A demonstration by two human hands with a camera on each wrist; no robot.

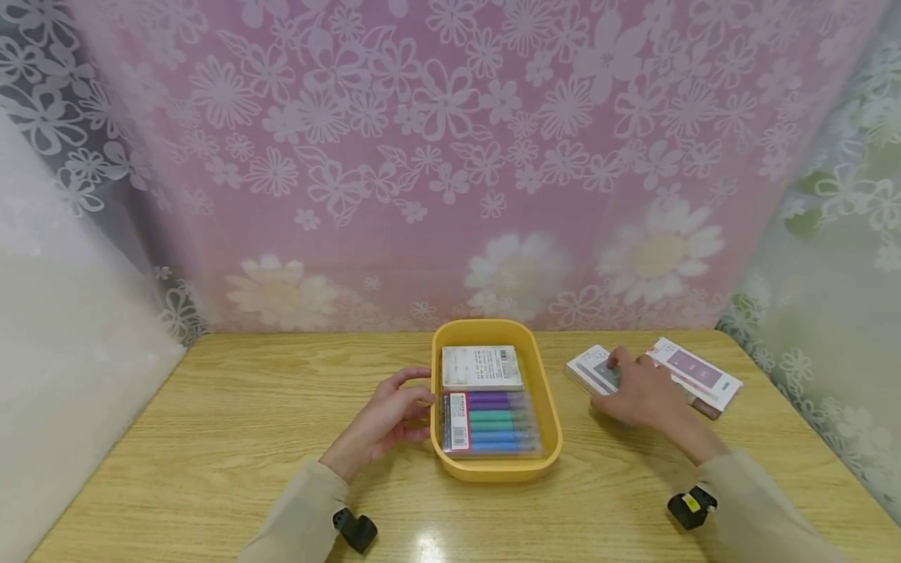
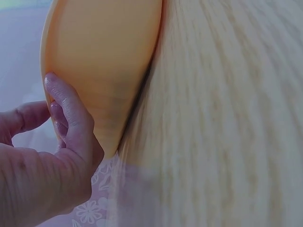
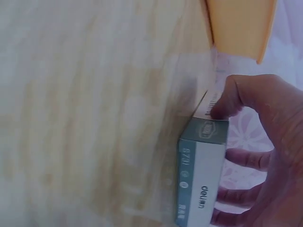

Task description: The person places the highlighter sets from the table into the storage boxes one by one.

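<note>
A yellow plastic basket (image 1: pixel 549 422) stands mid-table. Inside are a white box with printed text and a barcode (image 1: pixel 479 367), plus a clear pack of purple, green and blue pens (image 1: pixel 496 422). My left hand (image 1: pixel 390 410) holds the basket's left rim, its curled fingers (image 2: pixel 71 106) against the outer wall. To the basket's right, my right hand (image 1: pixel 644 391) grips a white and grey box marked "deli" (image 3: pixel 203 175), thumb on one side and fingers on the other. Part of that box is hidden under the hand in the head view.
Just right of my right hand lies a white box with a mauve panel (image 1: pixel 693 371), above something brown that is mostly covered. A pink flowered curtain (image 1: pixel 422 195) hangs along the back edge of the wooden table (image 1: pixel 281 414). Flowered sheets hang at both sides.
</note>
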